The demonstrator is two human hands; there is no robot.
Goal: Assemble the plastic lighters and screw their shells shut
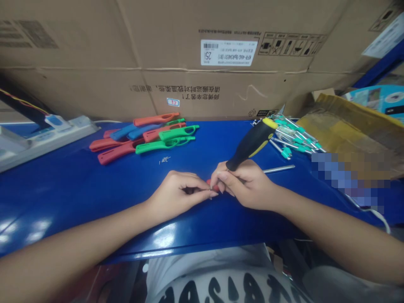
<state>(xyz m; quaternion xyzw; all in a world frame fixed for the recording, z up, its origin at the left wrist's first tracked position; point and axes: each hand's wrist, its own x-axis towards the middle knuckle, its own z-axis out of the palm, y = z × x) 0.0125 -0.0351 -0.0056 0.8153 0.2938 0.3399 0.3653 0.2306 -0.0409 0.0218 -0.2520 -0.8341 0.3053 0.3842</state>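
Observation:
My right hand is closed round a screwdriver near its collar. The black handle with yellow trim leans up and to the right; the tip is hidden by my fingers. My left hand pinches at a small red plastic piece, mostly covered by the fingertips of both hands. From behind my right hand a silver metal rod sticks out to the right; whether it joins the red piece is hidden.
Red, blue and green lighter casings lie piled at the back left. Several metal rods with teal ends lie back right, by a yellow-taped carton. A white power strip stands left. A large cardboard box walls the blue table's back.

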